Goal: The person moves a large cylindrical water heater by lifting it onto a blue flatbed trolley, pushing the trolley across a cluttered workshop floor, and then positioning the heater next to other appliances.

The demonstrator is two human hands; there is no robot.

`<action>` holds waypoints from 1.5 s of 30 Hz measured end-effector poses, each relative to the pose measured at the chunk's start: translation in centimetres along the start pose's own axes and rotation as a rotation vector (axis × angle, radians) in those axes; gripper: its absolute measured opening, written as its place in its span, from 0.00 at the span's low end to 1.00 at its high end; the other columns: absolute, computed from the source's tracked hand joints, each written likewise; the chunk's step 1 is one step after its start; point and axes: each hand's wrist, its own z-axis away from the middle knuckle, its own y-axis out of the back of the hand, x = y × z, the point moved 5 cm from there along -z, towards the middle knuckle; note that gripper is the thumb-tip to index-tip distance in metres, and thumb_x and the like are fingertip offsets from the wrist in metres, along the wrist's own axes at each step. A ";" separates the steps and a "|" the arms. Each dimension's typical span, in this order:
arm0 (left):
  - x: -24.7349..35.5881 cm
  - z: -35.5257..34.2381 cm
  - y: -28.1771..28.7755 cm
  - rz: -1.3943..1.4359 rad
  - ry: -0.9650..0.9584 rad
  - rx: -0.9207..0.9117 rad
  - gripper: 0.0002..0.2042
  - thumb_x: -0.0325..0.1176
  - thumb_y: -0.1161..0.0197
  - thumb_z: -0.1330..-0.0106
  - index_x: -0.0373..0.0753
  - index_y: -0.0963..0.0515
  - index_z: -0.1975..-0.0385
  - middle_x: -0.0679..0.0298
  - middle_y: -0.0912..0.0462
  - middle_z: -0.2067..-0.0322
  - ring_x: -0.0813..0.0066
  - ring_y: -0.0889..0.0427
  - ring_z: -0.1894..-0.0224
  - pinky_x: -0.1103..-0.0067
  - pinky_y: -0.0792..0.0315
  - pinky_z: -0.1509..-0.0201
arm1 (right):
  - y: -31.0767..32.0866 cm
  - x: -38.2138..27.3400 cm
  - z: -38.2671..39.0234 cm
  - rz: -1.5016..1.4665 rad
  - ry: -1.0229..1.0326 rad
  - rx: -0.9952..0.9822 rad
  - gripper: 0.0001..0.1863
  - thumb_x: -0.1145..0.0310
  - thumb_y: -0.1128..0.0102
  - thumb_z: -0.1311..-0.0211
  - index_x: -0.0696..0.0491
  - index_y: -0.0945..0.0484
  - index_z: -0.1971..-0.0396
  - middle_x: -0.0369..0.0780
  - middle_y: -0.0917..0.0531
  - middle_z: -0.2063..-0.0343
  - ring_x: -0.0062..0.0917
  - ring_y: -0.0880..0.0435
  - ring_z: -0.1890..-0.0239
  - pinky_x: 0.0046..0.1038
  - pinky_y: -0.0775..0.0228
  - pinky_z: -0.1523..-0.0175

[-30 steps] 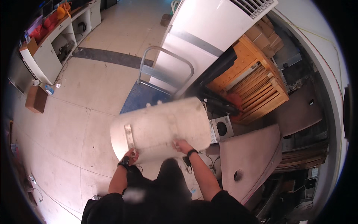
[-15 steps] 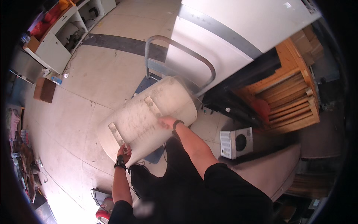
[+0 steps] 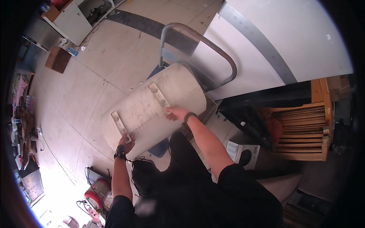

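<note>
Left hand (image 3: 127, 143) on one bracket, right hand (image 3: 177, 113) by the other, cream tank between

Left hand had its fingers curled around the lower end of the left metal bracket (image 3: 119, 123), a narrow gap, black watch (image 3: 120, 152) on that wrist. Right hand was half curled, fingertips right at the lower end of the right metal bracket (image 3: 157, 92); could not tell if it gripped or just touched. Dark wristband (image 3: 189, 115) on that side.

Cream cylindrical tank (image 3: 142, 112) lay on its side in front of the person's knees, slanting from lower left to upper right, surface smudged, both brackets set across it roughly parallel. It lay over a blue cart deck (image 3: 158, 150), which showed at its lower and upper edges; full contact was hidden. Curved metal cart handle (image 3: 182, 26) stood just beyond the tank, near a big white appliance (image 3: 266, 22) with a grey band.

Right side: wooden slatted rack (image 3: 300, 131), and a small white boxy unit (image 3: 253, 155) with a round black part, on the floor. Lower left: red-and-beige machine (image 3: 98, 190). Upper left: brown box (image 3: 58, 59) on the floor, near a white cabinet (image 3: 74, 22).
</note>
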 end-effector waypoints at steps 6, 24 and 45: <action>2.3 -0.5 -2.0 -0.048 0.059 0.014 0.15 0.44 0.39 0.38 0.46 0.34 0.79 0.61 0.22 0.73 0.64 0.24 0.69 0.73 0.30 0.68 | 1.1 -1.0 -1.3 0.046 0.210 0.213 0.23 0.53 0.49 0.32 0.58 0.24 0.79 0.39 0.24 0.89 0.23 0.28 0.90 0.26 0.36 0.83; 3.5 -1.5 0.4 -0.187 0.080 0.025 0.16 0.48 0.37 0.39 0.43 0.33 0.70 0.63 0.20 0.67 0.64 0.21 0.57 0.71 0.26 0.55 | -1.2 0.3 -2.8 -0.217 0.258 0.416 0.13 0.61 0.59 0.30 0.53 0.28 0.66 0.37 0.21 0.78 0.21 0.23 0.78 0.26 0.32 0.73; 47.2 17.1 34.3 -1.239 -0.290 0.322 0.12 0.38 0.47 0.35 0.36 0.22 0.65 0.58 0.16 0.73 0.73 0.17 0.74 0.83 0.33 0.78 | -7.5 -2.3 -4.5 -0.306 0.158 1.463 0.27 0.56 0.52 0.32 0.63 0.37 0.42 0.55 0.23 0.52 0.48 0.23 0.51 0.42 0.29 0.49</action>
